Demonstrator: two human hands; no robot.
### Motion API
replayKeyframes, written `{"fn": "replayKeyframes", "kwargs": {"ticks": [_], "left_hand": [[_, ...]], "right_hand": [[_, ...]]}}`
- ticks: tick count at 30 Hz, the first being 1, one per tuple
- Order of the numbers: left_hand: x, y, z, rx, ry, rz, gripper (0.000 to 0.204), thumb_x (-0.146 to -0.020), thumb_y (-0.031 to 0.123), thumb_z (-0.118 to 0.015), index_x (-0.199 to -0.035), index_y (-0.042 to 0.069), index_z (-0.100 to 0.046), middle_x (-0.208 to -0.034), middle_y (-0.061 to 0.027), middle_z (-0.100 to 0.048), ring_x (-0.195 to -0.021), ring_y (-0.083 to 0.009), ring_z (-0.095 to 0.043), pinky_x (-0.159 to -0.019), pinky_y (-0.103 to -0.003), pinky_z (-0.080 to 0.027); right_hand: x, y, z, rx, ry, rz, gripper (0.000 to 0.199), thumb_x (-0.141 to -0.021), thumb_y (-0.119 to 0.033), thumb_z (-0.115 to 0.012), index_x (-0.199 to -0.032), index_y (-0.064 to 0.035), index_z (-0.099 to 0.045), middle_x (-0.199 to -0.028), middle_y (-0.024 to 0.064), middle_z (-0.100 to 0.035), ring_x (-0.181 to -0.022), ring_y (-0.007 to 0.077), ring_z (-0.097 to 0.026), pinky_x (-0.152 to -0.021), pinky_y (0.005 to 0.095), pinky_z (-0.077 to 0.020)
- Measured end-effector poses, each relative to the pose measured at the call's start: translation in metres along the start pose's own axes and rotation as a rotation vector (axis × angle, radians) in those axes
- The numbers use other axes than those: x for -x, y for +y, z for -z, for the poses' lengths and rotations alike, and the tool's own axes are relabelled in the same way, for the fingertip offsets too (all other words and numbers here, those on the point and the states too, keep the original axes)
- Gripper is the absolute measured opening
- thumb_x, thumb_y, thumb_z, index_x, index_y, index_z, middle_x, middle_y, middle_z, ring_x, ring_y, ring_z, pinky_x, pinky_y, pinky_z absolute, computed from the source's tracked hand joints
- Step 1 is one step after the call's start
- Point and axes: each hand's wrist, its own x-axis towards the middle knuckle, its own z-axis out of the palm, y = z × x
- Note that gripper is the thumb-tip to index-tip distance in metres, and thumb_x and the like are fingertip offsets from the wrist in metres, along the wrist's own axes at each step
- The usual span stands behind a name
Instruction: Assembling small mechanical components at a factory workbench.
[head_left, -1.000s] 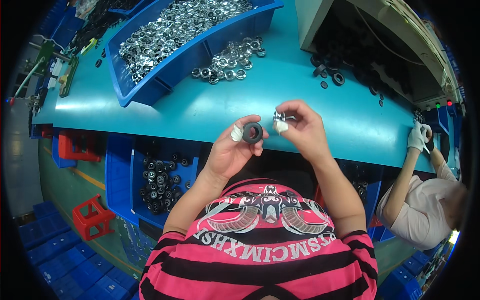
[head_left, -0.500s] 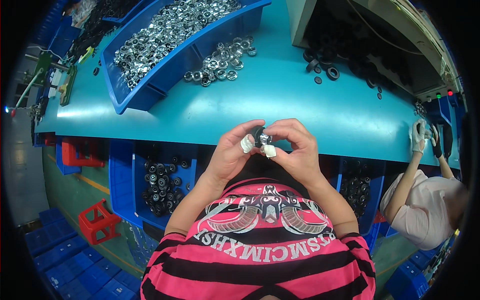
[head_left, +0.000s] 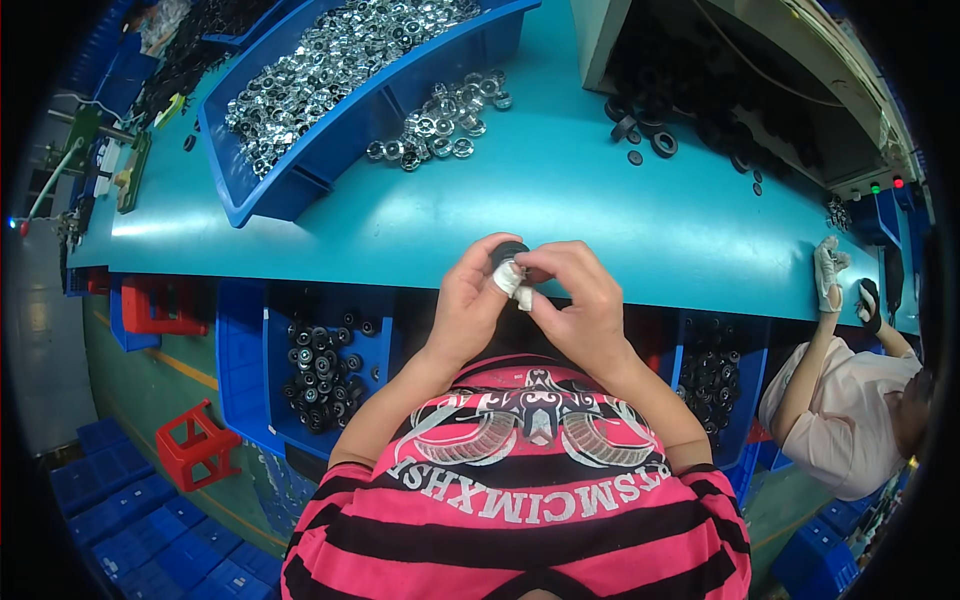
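In front of my chest, over the near edge of the table, both hands meet at a small black rubber tyre (head_left: 508,250). My left hand (head_left: 462,310) is closed around the tyre, thumb and index finger gripping its sides. The fingers of my right hand (head_left: 585,305) pinch in at the tyre's right side, on a shiny chrome wheel hub that is now almost wholly hidden by fingers. White tape wraps both thumbs. Loose chrome hubs (head_left: 442,128) lie on the table beside a blue bin (head_left: 345,135) heaped with more hubs.
A machine housing (head_left: 605,50) with loose black tyres (head_left: 663,145) stands at the far right of the teal table (head_left: 400,235). Below the edge, blue crates (head_left: 243,360) hold assembled wheels (head_left: 318,370). A red stool (head_left: 197,445) stands left; a co-worker (head_left: 850,410) with gloved hands works right.
My hands have drawn closer together, and the chrome hub that showed between my right fingers is now mostly covered against the tyre. The co-worker's hands have moved apart.
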Motion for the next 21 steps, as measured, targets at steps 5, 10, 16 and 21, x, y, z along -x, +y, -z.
{"fn": "replayKeyframes", "kwargs": {"ticks": [5, 10, 16, 21], "left_hand": [[0.001, -0.002, 0.009, 0.207, 0.018, 0.011, 0.034, -0.101, 0.021, -0.061, -0.128, 0.001, -0.054, -0.103, -0.0101, -0.067, -0.087, -0.0124, -0.063, -0.075, -0.026, -0.051], [0.002, -0.001, 0.007, 0.208, 0.022, 0.035, 0.033, -0.1, 0.023, -0.063, -0.124, 0.002, -0.056, -0.098, -0.0071, -0.066, -0.084, -0.0111, -0.063, -0.073, -0.025, -0.051], [-0.001, -0.006, -0.001, 0.104, 0.068, -0.099, 0.027, -0.099, 0.018, -0.064, -0.12, 0.002, -0.059, -0.096, -0.002, -0.064, -0.084, -0.0085, -0.061, -0.074, -0.022, -0.049], [-0.002, -0.005, -0.009, -0.023, 0.112, -0.21, 0.022, -0.1, 0.013, -0.063, -0.117, 0.002, -0.059, -0.095, -0.0007, -0.063, -0.085, -0.0066, -0.057, -0.076, -0.022, -0.047]], "right_hand": [[0.0, 0.015, 0.007, -0.325, -0.014, -0.259, 0.037, -0.082, -0.002, -0.073, -0.119, -0.0014, -0.066, -0.113, 0.0118, -0.064, -0.088, 0.0205, -0.068, -0.082, 0.0313, -0.0561], [0.005, 0.012, 0.0, -0.34, -0.223, -0.305, 0.041, -0.085, -0.007, -0.073, -0.125, 0.0008, -0.063, -0.115, 0.0124, -0.064, -0.096, 0.0215, -0.067, -0.085, 0.0321, -0.0552], [0.01, 0.004, -0.009, -0.181, -0.121, -0.163, 0.039, -0.083, -0.008, -0.072, -0.121, -0.0009, -0.066, -0.112, 0.0133, -0.066, -0.094, 0.0265, -0.068, -0.081, 0.035, -0.0548], [0.009, 0.003, -0.008, -0.099, -0.085, -0.112, 0.038, -0.082, -0.008, -0.072, -0.119, -0.0017, -0.067, -0.11, 0.0146, -0.066, -0.093, 0.0303, -0.068, -0.079, 0.0365, -0.0545]]}}
